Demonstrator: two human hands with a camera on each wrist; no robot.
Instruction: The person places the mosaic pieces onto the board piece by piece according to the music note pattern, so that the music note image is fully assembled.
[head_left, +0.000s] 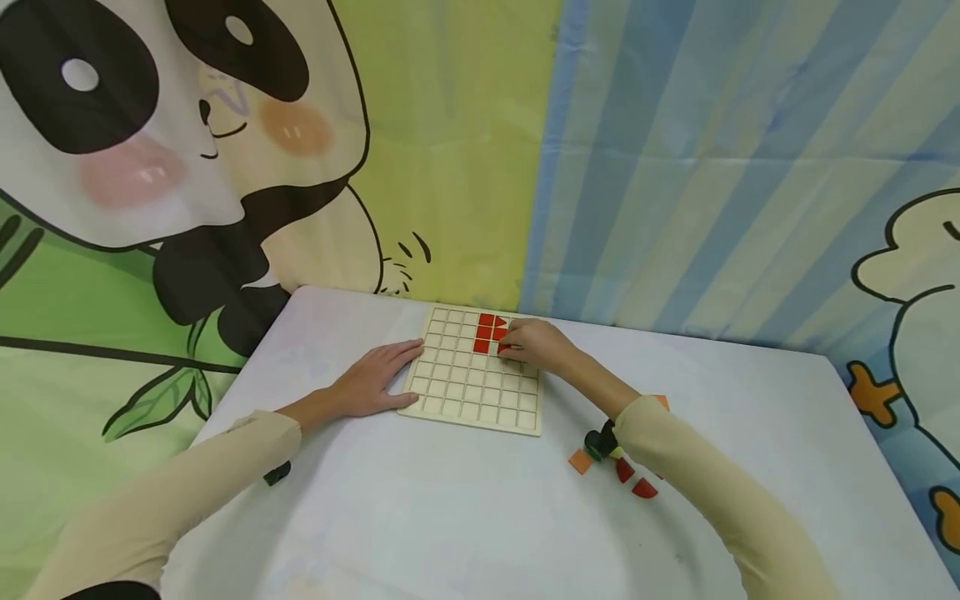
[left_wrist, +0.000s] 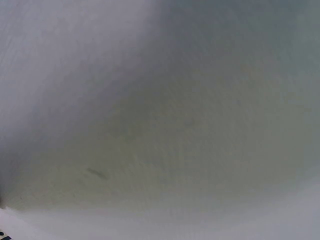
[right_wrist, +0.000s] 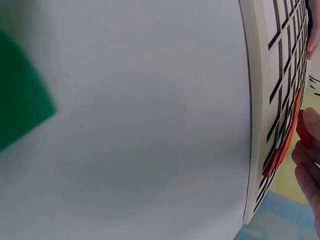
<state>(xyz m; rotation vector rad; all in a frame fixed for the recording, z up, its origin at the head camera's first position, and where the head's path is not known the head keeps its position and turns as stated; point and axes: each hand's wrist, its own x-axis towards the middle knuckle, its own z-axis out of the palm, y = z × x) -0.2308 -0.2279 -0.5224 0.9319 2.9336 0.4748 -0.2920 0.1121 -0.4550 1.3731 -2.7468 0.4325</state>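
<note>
A pale wooden grid board (head_left: 465,393) lies on the white table, with several red tiles (head_left: 483,332) set in squares near its far edge. My right hand (head_left: 542,343) is over the board's far right part. Between thumb and fingers it pinches a red tile (right_wrist: 303,129), seen at the right edge of the right wrist view, close over the grid. My left hand (head_left: 377,380) rests at the board's left side, fingers extended, with fingertips and thumb at the edge. Only a blurred pale surface fills the left wrist view.
Loose orange (head_left: 581,461), dark green (head_left: 596,444) and red pieces (head_left: 644,488) lie beside and partly under my right forearm. A dark piece (head_left: 277,473) sits by my left sleeve. Behind the table (head_left: 420,508) hangs a printed cloth (head_left: 465,150) with a panda.
</note>
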